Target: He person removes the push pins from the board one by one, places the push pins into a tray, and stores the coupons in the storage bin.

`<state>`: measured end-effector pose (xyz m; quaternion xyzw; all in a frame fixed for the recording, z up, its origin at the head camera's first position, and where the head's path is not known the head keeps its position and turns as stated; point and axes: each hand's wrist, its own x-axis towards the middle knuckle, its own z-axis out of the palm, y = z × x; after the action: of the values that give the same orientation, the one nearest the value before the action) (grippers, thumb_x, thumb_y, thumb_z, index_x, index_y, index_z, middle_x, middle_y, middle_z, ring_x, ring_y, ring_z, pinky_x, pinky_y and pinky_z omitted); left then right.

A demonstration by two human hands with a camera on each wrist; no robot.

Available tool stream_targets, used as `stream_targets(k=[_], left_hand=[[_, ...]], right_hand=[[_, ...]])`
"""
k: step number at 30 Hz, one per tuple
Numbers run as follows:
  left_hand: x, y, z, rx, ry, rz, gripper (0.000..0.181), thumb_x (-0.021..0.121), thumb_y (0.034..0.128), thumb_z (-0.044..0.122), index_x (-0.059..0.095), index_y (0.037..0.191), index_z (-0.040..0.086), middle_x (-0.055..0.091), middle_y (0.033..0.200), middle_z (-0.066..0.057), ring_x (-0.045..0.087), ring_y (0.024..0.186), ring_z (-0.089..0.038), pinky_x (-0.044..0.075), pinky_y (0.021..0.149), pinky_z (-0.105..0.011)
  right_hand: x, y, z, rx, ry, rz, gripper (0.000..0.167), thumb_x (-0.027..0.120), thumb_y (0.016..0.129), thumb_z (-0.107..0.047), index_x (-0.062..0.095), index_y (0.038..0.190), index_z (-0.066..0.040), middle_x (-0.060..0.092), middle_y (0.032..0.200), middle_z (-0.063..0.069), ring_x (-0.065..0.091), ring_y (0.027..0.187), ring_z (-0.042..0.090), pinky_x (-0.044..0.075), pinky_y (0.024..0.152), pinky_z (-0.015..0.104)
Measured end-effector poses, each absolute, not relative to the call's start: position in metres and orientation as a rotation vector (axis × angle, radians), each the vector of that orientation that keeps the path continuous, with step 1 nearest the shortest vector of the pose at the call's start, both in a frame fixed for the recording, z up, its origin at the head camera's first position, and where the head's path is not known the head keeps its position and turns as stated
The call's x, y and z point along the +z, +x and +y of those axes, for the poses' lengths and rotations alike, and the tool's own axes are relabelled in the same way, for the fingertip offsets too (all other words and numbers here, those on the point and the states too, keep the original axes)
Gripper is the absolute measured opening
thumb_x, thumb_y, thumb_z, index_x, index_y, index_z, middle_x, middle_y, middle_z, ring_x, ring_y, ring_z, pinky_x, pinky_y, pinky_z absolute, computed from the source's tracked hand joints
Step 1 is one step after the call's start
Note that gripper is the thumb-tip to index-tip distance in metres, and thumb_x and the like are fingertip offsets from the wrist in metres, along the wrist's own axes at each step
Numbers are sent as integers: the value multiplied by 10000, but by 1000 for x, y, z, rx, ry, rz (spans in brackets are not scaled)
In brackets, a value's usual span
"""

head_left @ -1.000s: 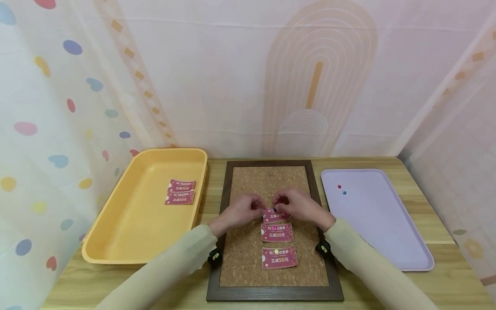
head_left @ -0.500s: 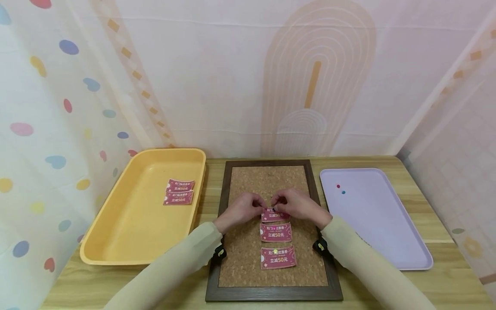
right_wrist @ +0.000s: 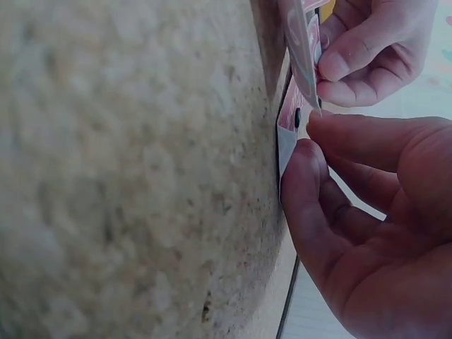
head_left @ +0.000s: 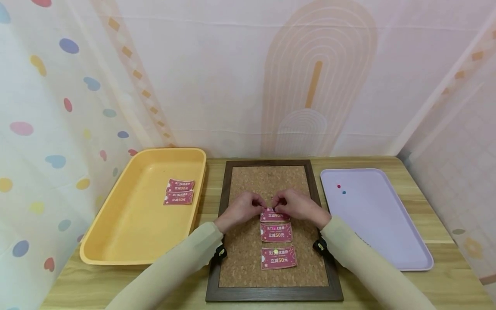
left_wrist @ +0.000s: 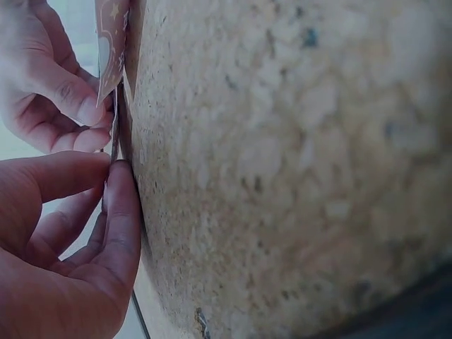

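Three pink paper coupons lie in a column on a dark-framed cork board [head_left: 248, 267]. Both hands work at the topmost coupon [head_left: 269, 216]. My left hand [head_left: 244, 210] pinches its upper left edge between thumb and finger. My right hand [head_left: 300, 206] covers its upper right part, fingers curled, and its fingertips hold a small dark pushpin [right_wrist: 298, 117] at the top edge. How firmly the pin is gripped is partly hidden. Below lie the middle coupon [head_left: 276, 234], with a pink pin, and the lowest coupon [head_left: 278, 260], with a yellow pin.
On the left stands a yellow tray [head_left: 128, 232] with two overlapping coupons [head_left: 179, 191]. At the right, a lilac tray [head_left: 381, 224] holds a red pin [head_left: 339, 186] and a blue pin [head_left: 343, 192]. A patterned curtain [head_left: 217, 86] hangs behind the wooden table [head_left: 457, 275].
My left hand has moved slightly inward along the top coupon's edge. The right hand stays at the pushpin, and the view has shifted a little.
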<state>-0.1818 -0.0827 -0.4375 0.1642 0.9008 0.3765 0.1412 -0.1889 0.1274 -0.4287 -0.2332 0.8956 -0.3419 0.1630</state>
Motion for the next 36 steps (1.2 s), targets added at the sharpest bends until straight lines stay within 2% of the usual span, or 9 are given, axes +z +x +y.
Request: stream_targets(k=[9,16,36], left_hand=[[-440,-184,-85,1084,519,2597,82,712,925,44,781,957,71,722,880,0,598,765,-91,492,692,-259],[-439,-185,-87,1084,533,2577,78,717,936,66,786,970,78,732,900,2,615,781,-94,506,717,-270],[-439,-184,-89,1082,531,2577,80,723,933,65,793,968,86,739,884,10,615,769,-84,502,717,-271]], right_hand=[[-430,-192,128,-978,-642,2515,71,693,959,-34,747,955,-80,671,822,-22,528,645,101,418,576,257],[-432,-193,128,-999,-661,2496,70,687,950,-8,734,952,-59,653,798,-7,550,630,96,449,570,255],[-438,-199,129,-1079,-558,2396,61,700,937,4,713,957,-52,618,772,11,533,658,121,449,607,267]])
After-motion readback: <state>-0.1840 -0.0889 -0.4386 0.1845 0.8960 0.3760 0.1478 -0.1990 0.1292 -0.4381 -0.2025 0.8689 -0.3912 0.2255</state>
